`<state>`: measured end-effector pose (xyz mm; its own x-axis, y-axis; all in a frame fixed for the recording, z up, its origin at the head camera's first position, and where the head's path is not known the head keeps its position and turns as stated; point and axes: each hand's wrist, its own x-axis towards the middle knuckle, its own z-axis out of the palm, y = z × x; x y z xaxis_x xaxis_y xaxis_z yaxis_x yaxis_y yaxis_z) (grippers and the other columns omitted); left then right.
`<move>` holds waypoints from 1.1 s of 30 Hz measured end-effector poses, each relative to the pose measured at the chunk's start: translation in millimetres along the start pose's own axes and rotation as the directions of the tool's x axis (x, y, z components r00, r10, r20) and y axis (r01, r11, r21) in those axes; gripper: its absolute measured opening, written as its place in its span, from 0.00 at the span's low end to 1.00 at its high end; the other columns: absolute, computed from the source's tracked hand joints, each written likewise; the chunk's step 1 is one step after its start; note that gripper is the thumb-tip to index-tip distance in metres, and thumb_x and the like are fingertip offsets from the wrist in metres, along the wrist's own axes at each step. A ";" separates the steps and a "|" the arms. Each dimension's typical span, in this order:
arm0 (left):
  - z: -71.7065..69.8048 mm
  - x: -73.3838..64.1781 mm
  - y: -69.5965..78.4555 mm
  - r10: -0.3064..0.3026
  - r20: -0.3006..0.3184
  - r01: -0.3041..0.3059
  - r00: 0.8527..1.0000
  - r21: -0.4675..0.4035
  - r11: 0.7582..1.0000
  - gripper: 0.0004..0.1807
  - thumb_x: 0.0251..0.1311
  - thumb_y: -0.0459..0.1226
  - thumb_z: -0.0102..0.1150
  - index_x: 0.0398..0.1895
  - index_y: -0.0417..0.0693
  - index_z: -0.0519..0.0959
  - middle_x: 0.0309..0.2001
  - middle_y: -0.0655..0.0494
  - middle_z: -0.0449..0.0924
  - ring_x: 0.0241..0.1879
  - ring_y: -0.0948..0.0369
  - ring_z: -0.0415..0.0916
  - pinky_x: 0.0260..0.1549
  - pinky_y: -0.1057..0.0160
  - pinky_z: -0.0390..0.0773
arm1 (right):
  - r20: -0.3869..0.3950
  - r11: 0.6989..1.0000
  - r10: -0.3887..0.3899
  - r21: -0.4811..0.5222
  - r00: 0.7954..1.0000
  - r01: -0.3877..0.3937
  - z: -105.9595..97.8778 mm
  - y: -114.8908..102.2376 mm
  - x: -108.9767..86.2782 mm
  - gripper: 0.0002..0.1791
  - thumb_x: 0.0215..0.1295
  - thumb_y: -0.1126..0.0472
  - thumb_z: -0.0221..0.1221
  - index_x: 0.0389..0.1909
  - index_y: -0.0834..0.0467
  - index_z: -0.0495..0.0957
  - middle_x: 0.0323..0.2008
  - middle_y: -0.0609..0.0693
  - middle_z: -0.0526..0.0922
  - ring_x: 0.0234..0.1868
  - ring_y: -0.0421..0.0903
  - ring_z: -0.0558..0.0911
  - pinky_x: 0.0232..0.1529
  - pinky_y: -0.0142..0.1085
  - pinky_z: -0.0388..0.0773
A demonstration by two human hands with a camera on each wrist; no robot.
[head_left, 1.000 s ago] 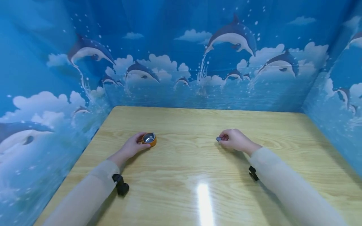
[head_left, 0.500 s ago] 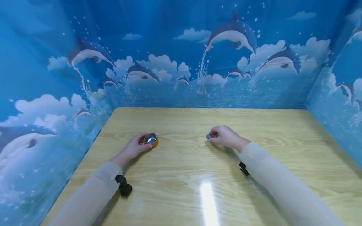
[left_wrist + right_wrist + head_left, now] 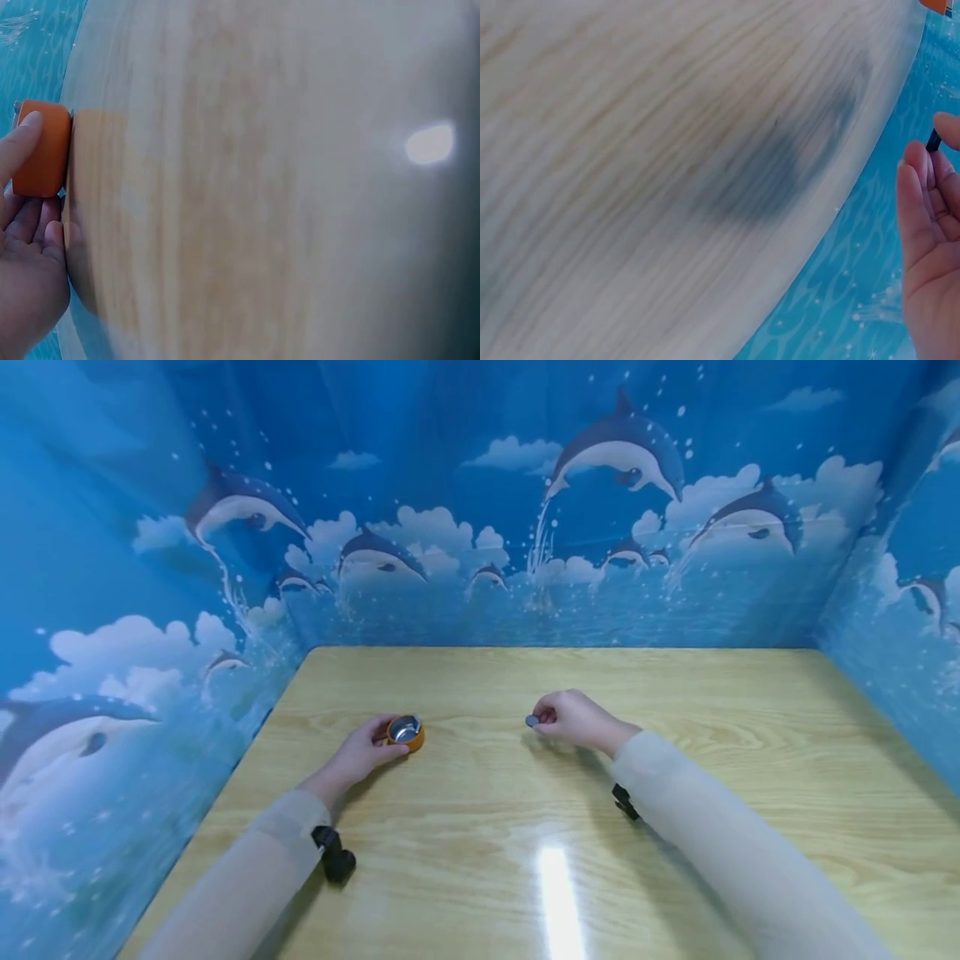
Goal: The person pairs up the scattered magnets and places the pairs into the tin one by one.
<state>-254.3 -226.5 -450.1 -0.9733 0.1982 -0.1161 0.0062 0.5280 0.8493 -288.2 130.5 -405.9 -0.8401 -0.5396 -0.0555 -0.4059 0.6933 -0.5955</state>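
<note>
A small round orange cup point(image 3: 415, 743) with a shiny metal inside stands on the table at centre left of the head view. My left hand point(image 3: 356, 754) holds it from its left side, the thumb along the near side. In the left wrist view the orange cup point(image 3: 46, 154) shows from the side, with the thumb on it and fingers beneath and behind. To the right, my right hand point(image 3: 577, 722) pinches a small dark disc point(image 3: 532, 721) between thumb and fingertips, just above the table. The right wrist view shows the disc point(image 3: 933, 141) edge-on.
A pale wood-grain table point(image 3: 465, 827) spreads under both hands. Blue curtains point(image 3: 450, 602) printed with dolphins and clouds hang along its back and sides. Black wrist cameras point(image 3: 334, 855) sit on both sleeves. A bright light reflection lies near the front.
My right hand has moved left with the dark disc, nearer to the orange cup. The left hand keeps its hold; it and the cup shift slightly right in view, as does the table's left edge.
</note>
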 end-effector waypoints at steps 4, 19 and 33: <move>-0.7 3.2 5.1 0.000 0.001 0.000 1.000 0.009 1.000 0.37 0.58 0.40 0.62 0.67 0.37 0.58 0.63 0.36 0.62 0.60 0.43 0.63 0.57 0.48 0.64 | 0.005 1.000 -0.027 0.004 1.000 0.027 -1.8 -3.8 5.8 0.10 0.61 0.63 0.60 0.41 0.63 0.80 0.32 0.49 0.81 0.33 0.41 0.78 0.37 0.35 0.77; -2.4 2.6 6.8 0.013 -0.019 -0.012 1.000 0.016 1.000 0.36 0.58 0.39 0.62 0.66 0.36 0.60 0.63 0.36 0.62 0.60 0.43 0.63 0.57 0.47 0.64 | 0.037 0.995 -0.092 -0.024 0.995 0.093 15.6 -36.8 35.4 0.09 0.61 0.63 0.61 0.40 0.63 0.81 0.32 0.48 0.82 0.33 0.39 0.79 0.37 0.31 0.76; 5.3 -2.9 -0.2 0.008 -0.029 -0.008 1.000 -0.016 1.000 0.34 0.57 0.37 0.63 0.65 0.35 0.62 0.61 0.35 0.64 0.58 0.43 0.65 0.56 0.48 0.66 | 0.022 0.994 -0.105 0.047 0.994 0.104 46.3 -57.7 56.8 0.09 0.60 0.62 0.62 0.39 0.63 0.81 0.32 0.49 0.82 0.32 0.39 0.79 0.36 0.30 0.76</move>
<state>-250.2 -222.8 -452.6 -0.9795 0.1779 -0.0943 0.0105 0.5129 0.8584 -295.8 37.7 -411.8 -0.7847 -0.6198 -0.0107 -0.4736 0.6105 -0.6348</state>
